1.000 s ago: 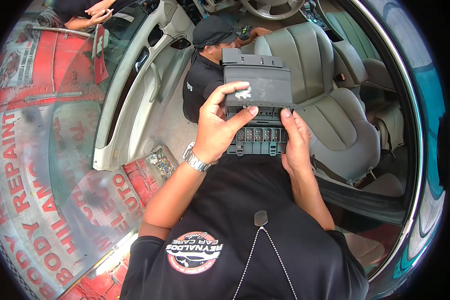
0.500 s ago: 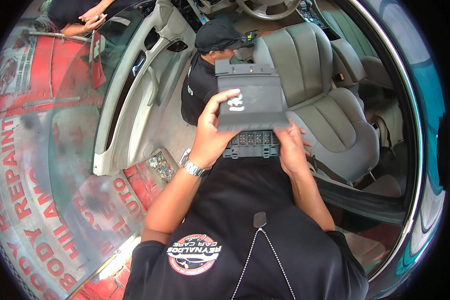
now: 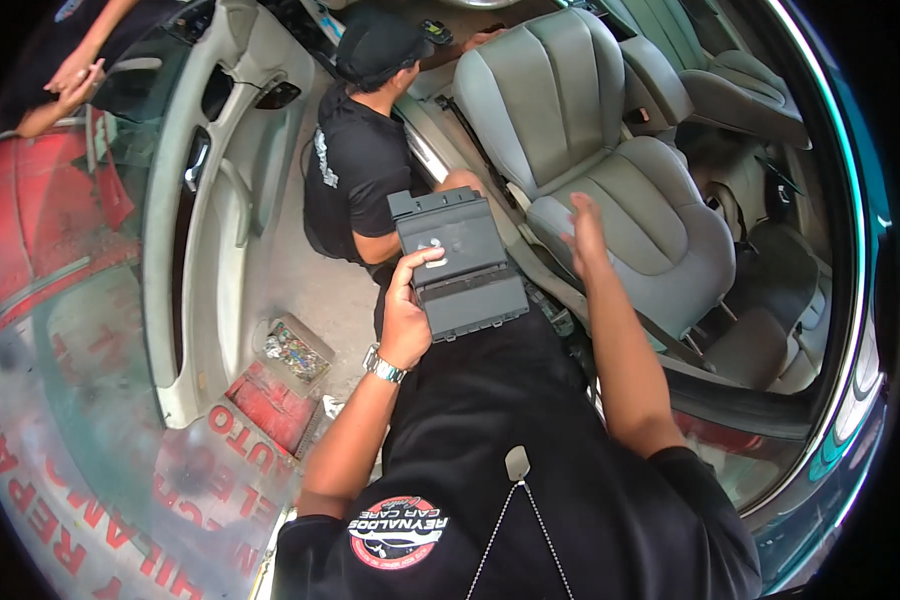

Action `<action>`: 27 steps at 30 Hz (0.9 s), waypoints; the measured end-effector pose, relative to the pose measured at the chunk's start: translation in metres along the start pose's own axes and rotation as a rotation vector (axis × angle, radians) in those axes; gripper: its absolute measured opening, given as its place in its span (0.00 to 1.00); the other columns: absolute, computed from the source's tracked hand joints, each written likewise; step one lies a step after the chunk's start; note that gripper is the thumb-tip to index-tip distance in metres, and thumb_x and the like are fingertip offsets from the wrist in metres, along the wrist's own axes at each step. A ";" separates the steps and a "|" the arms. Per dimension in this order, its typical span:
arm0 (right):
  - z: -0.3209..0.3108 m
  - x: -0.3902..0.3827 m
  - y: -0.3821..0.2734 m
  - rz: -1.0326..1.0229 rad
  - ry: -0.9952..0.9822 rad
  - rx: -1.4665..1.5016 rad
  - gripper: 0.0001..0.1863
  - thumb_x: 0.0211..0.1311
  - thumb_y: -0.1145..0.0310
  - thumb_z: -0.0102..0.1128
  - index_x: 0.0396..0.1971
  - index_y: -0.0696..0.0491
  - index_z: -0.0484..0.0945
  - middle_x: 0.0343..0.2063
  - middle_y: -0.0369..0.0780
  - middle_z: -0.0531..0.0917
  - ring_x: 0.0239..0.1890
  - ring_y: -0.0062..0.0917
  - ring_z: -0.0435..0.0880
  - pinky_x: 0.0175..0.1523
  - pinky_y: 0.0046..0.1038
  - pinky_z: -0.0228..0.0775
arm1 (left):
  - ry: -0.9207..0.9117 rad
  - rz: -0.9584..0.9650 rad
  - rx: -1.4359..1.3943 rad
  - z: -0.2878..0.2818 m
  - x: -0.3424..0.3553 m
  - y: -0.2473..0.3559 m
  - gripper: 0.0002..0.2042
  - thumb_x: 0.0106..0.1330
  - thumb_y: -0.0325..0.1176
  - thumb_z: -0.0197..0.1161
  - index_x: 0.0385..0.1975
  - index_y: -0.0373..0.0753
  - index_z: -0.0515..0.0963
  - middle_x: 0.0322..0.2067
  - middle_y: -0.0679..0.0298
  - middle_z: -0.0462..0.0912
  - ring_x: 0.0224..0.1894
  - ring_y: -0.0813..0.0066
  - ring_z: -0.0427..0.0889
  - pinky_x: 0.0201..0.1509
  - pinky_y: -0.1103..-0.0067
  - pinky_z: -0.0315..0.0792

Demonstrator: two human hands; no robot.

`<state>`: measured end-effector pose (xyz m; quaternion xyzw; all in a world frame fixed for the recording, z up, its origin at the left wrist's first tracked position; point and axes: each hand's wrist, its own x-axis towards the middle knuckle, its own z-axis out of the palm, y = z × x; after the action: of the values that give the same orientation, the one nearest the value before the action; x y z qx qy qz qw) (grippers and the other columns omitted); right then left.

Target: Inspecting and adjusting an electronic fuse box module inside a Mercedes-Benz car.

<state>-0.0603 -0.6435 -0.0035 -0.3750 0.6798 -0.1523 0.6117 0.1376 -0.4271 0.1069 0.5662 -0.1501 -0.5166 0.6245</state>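
My left hand (image 3: 407, 318), with a metal watch below it at the wrist, grips the left side of a dark grey plastic box (image 3: 470, 235). The box has a ribbed upper edge, a flat lower section and a white smear near my fingertips; its face with rows of slots is out of sight. My right hand (image 3: 587, 240) is off the box, raised to its right in front of the seat cushion, fingers extended and holding nothing visible. Some grey plastic (image 3: 552, 312) shows low behind the box's right side; I cannot make out what it is.
A co-worker (image 3: 355, 170) in black sits low in the car's doorway, beside the grey leather seat (image 3: 540, 85). The door (image 3: 200, 250) stands open at left. Below it are a tray (image 3: 322, 370) of small parts and red items (image 3: 270, 400). Another person's hands (image 3: 75, 85) show at upper left.
My right hand has let go and moved up-right. The box has dropped lower in view, its slotted face now hidden, held by my left hand. The view has shifted; the co-worker's head turned away.
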 end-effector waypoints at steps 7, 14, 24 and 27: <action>-0.184 0.086 0.050 0.462 0.430 -1.372 0.58 0.46 0.33 0.56 0.71 0.53 0.44 0.71 0.49 0.45 0.73 0.48 0.35 0.71 0.55 0.31 | -0.198 0.016 0.315 -0.024 0.053 -0.011 0.40 0.42 0.09 0.54 0.62 0.42 0.64 0.52 0.58 0.70 0.60 0.64 0.68 0.63 0.80 0.60; -0.243 0.033 0.091 0.639 0.566 -1.725 0.59 0.44 0.21 0.48 0.72 0.38 0.41 0.73 0.41 0.33 0.71 0.57 0.32 0.65 0.67 0.33 | -0.178 -0.016 0.054 -0.016 0.118 -0.069 0.42 0.45 0.10 0.53 0.67 0.42 0.58 0.56 0.59 0.67 0.63 0.66 0.65 0.65 0.78 0.58; -0.252 0.022 0.089 0.346 0.640 -1.635 0.44 0.52 0.31 0.53 0.68 0.27 0.51 0.72 0.36 0.37 0.69 0.62 0.35 0.58 0.71 0.51 | -0.212 0.249 0.077 0.047 0.245 -0.149 0.51 0.49 0.22 0.62 0.71 0.37 0.35 0.65 0.40 0.56 0.68 0.49 0.59 0.67 0.72 0.56; -0.248 0.024 0.093 0.296 0.659 -1.645 0.43 0.53 0.32 0.54 0.68 0.27 0.52 0.72 0.36 0.38 0.69 0.63 0.36 0.58 0.70 0.51 | -0.240 0.303 0.133 0.077 0.291 -0.162 0.50 0.50 0.28 0.65 0.69 0.32 0.37 0.63 0.37 0.60 0.64 0.47 0.64 0.65 0.71 0.60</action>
<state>-0.3243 -0.6598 -0.0314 -0.5404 0.7562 0.3635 -0.0630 0.1239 -0.6785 -0.1247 0.5117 -0.3404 -0.4695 0.6339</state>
